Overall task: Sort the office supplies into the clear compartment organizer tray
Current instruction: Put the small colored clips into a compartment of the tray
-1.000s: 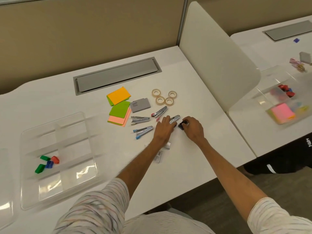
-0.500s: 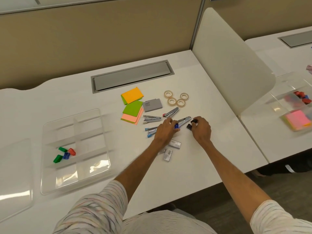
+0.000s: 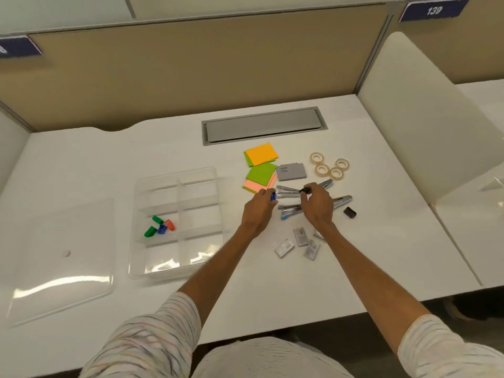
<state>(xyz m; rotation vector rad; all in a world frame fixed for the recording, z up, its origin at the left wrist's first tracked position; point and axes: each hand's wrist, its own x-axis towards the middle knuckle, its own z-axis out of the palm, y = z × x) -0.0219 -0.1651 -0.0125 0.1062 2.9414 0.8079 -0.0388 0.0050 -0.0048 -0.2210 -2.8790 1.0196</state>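
Left hand (image 3: 256, 211), right hand (image 3: 317, 207) each pinch a sharpener (image 3: 273, 197).

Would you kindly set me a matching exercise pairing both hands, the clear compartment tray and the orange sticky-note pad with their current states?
Things:
1. left hand
2. right hand
3. clear plastic compartment tray
4. orange sticky-note pad

States:
A. lies on a green sticky-note pad
B. pinches a small black plastic piece
C. contains small green, blue and red plastic pieces
D. pinches a small blue plastic piece

Pairs: 1-D, 2-B, 3-C, 4-A.
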